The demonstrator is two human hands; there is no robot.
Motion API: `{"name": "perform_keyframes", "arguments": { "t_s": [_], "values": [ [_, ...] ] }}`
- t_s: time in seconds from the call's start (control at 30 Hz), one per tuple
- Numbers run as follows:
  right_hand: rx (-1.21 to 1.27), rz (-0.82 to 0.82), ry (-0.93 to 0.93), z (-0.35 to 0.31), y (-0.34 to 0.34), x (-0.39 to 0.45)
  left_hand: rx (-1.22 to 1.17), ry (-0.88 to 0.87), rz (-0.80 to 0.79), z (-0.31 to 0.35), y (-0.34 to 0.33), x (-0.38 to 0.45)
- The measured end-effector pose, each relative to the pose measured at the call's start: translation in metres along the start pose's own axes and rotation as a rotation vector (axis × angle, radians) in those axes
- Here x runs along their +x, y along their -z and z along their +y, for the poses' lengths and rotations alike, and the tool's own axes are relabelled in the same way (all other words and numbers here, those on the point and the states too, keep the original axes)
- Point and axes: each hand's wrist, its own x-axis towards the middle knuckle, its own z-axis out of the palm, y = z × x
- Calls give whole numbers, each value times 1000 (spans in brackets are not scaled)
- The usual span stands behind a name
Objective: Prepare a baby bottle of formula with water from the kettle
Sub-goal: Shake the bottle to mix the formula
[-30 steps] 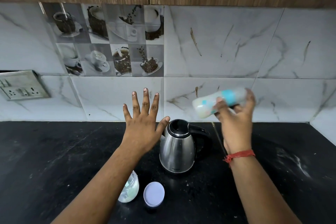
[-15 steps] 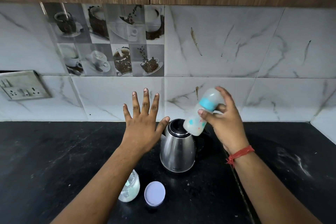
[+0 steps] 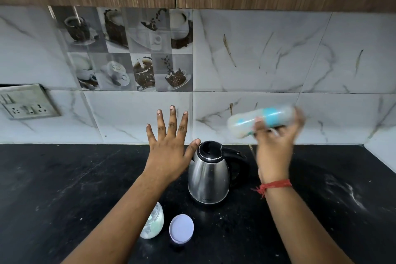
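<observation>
My right hand [image 3: 275, 148] grips the baby bottle [image 3: 257, 120], blurred with motion. It lies nearly on its side in the air, up and to the right of the kettle, base to the left, blue collar to the right. The steel kettle [image 3: 209, 176] stands on the black counter [image 3: 53, 188], its black handle pointing right. My left hand [image 3: 169, 146] hovers flat with fingers spread, empty, its thumb close to the kettle's rim. A clear jar of white powder [image 3: 154, 224] sits half hidden under my left forearm. Its round pale lid [image 3: 181, 229] lies beside it.
A marble-tiled wall rises behind the counter, with wooden cupboards above. A socket plate [image 3: 27, 104] is on the wall at the far left. White powder smears [image 3: 347, 191] mark the counter at right.
The bottle swung from tilted over the kettle back up and to the right, nearly horizontal again, in a shaking motion. My left hand stayed where it was.
</observation>
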Motion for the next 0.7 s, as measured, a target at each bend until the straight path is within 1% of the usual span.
{"name": "perform_keyframes", "arguments": {
  "t_s": [0.03,0.07,0.1,0.13,0.2,0.23,0.27,0.3,0.33,0.37,0.4,0.43,0.5,0.53,0.57,0.6,0.63,0.67,0.7],
  "values": [
    [-180,-148,-34,4,-4,-4,2,-4,0,1,0,0],
    [-287,-273,-87,8,-5,-6,0,-4,4,0,0,-1],
    [-298,-288,-110,8,-5,-7,-5,-4,11,0,1,0],
    [-243,-227,-103,4,-3,-4,-10,-1,16,0,2,0],
    [92,-4,-44,-11,2,1,-12,10,11,0,2,0],
    [186,51,9,-12,3,0,-10,11,7,0,2,-1],
    [167,66,65,-11,1,0,-6,9,5,1,2,-1],
    [31,3,89,-7,-3,-1,-3,5,4,2,2,-1],
    [-148,-141,67,0,-6,-5,-1,1,4,3,2,-1],
    [-266,-262,16,10,-7,-6,-2,1,7,3,3,-1],
    [-284,-265,-20,12,-7,-7,-5,2,9,3,4,-1],
    [-238,-183,-23,10,-4,-5,-9,4,11,3,4,-1],
    [91,77,-28,1,3,3,-12,12,10,2,5,-1],
    [197,124,-15,2,4,4,-12,14,6,1,4,-1],
    [181,123,-3,4,2,4,-11,14,2,1,4,-1],
    [45,44,-3,8,-2,3,-9,12,-3,2,4,-1],
    [-149,-114,-40,15,-5,-1,-10,10,-5,2,4,-1],
    [-281,-247,-80,20,-5,-4,-12,10,-5,3,4,-2],
    [-311,-269,-96,21,-4,-5,-13,8,-3,4,4,-2]
  ]
}}
